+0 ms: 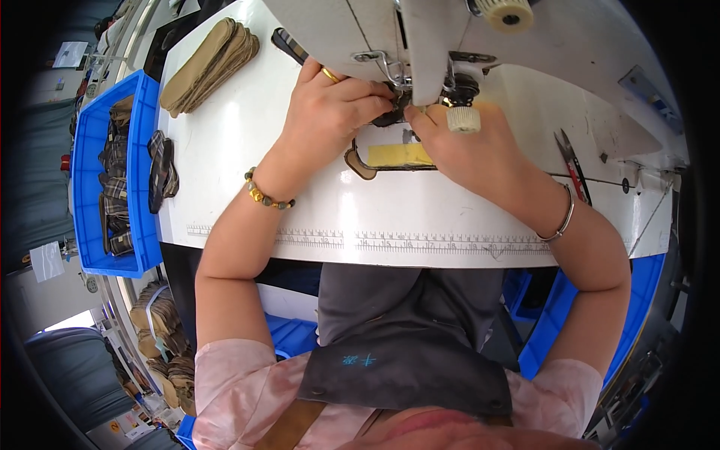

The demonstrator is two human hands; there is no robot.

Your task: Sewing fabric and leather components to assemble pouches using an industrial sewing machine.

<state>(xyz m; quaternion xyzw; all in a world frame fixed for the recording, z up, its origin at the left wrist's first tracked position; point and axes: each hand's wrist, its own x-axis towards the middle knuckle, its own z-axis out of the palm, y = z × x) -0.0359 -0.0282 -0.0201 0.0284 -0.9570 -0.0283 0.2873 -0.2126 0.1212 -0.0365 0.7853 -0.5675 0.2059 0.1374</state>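
At the white sewing machine [427, 45], a small dark workpiece [387, 118] lies below the presser foot area, between the fingertips of the two hands and forward of both wrists. The left hand [326, 109] comes at it from the left, fingers bent and drawn together, their tips over its upper part; the right hand [469, 146] comes from the right, fingers curled, its foremost fingertip close to the piece's right edge. The left fingertips overlap more of the piece, so that hand seems the nearer, though only slightly. Whether either hand truly pinches the piece or merely presses on it I cannot tell, since fingers and machine parts hide the contact. For the same reason its long axis cannot be made out. A yellow strip [400, 155] lies on the person's side of the piece, its length running left to right, nearly parallel to the ruler scale [405, 244] along the near edge of the white table [247, 165]. Beyond the left hand lies a plaid piece [289, 46], partly hidden, and farther left a stack of tan sole-shaped pieces [206, 69] slants across the tabletop. Red-handled snips [576, 171] lie beside the right forearm.
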